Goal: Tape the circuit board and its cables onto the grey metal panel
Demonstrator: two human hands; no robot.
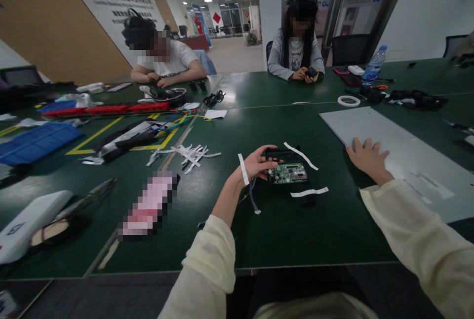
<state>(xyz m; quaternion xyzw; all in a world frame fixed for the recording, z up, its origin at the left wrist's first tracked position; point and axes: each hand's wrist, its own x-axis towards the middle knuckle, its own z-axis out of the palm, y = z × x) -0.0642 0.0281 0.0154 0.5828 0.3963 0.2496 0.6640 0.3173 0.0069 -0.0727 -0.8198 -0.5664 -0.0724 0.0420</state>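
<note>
My left hand grips the left end of a green circuit board set in a black frame, over the middle of the table. Grey cables hang from its left side. White paper strips lie around it: one strip above right, another strip below right. A third strip lies across my left wrist. My right hand rests with fingers spread on a flat light-grey panel, touching its left part and holding nothing.
A heap of white strips and a phone-like pink slab lie left. Farther left are a blue tray and a white device. A tape roll and a water bottle stand back right. Two people sit across the table.
</note>
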